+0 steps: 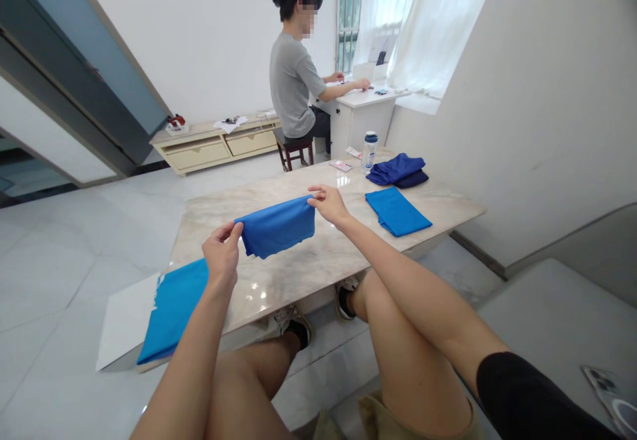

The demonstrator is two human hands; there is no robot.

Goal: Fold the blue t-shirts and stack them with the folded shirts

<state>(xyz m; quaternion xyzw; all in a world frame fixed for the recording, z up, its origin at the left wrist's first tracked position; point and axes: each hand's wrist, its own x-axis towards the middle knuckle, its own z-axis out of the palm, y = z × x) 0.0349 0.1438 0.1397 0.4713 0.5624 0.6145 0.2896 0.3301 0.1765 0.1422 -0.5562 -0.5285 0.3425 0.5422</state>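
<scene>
A small piece of blue cloth hangs stretched above the marble-topped table, its lower edge loose and wavy. My left hand pinches its left upper corner between thumb and fingers. At the opposite upper corner, my right hand grips the fabric with thumb and fingertips. Below and beside my left forearm lies a larger bright blue cloth, partly hidden by that arm. To the right of my right hand rests a folded bright blue cloth, flat on the table.
The marble table also bears a heap of dark blue cloth, a clear bottle and a pink card. Beyond, a person in grey sits at a white desk. A phone lies on the grey seat at right.
</scene>
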